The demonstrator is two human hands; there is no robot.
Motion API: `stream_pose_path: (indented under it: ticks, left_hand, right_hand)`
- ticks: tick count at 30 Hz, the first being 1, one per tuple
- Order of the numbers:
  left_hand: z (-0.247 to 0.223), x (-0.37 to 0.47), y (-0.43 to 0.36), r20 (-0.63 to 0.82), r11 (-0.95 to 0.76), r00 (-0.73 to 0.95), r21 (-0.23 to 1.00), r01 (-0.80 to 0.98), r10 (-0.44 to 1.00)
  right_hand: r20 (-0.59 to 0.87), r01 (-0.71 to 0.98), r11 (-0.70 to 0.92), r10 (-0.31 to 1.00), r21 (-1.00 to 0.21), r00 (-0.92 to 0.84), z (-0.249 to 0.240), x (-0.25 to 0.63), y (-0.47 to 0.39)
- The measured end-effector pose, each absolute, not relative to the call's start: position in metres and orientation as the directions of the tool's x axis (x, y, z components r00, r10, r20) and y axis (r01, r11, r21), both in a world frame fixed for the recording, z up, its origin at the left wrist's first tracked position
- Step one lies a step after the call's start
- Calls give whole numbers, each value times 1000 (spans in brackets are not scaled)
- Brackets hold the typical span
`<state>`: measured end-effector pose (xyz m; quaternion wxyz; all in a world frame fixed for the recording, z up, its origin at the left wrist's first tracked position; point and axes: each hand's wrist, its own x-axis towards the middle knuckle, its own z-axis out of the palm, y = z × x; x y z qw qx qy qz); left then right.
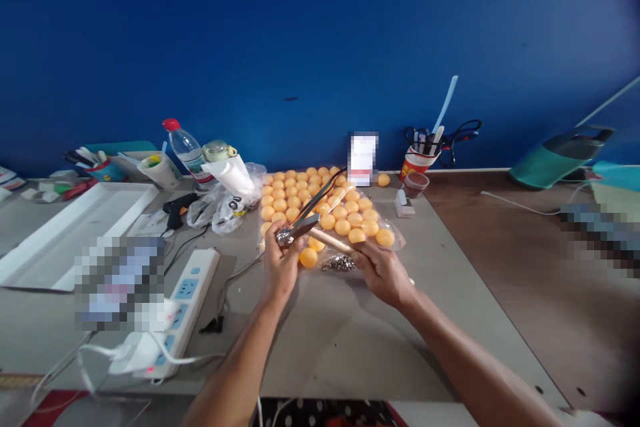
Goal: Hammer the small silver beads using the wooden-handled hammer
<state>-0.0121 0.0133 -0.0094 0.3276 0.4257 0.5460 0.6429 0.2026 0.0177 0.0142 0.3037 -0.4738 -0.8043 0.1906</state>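
Note:
My left hand (281, 260) is closed around the metal head of a hammer (299, 230). The fingers of my right hand (383, 270) wrap round the end of its light wooden handle (333, 241). Just beyond both hands lies a clear plastic bag of orange balls (300, 193) in rows. One orange ball (309, 257) sits close to my left fingers. Below the handle is a small heap of shiny metal pieces (339, 263), too small to make out singly.
A white power strip (187, 310) with plugs, a blurred phone (123, 280), a white tray (120, 193) and a glue gun (179, 209) lie left. Behind stand a bottle (187, 150), a lit phone (362, 159) and a cup of scissors (419, 160). A teal container (540, 163) rests at right.

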Motion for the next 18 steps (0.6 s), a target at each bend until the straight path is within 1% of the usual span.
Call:
stream_pose_path:
  ticks: [3,6,11,16,18]
  left_hand:
    - [-8,-11,11,180,-183,-405,983,32,896]
    - [-8,-9,10,170,-188,-383,982,-11,908]
    - [-6,-8,10,173,-211,-373,975,-65,912]
    - [-8,-8,11,147,-200,-377,974,-105,915]
    - [-9,-8,11,153,-205,-369,973,-106,917]
  right_hand:
    - [325,640,483,875,-598,-358,12,201,17]
    - [285,657,462,886,-595,-365,12,201,17]
    - [316,587,462,886,-665,-339,14,203,19]
    - [268,641,455,889,-618,-372,13,204,20]
    - [277,628,446,894,-638,-353,12,205,21]
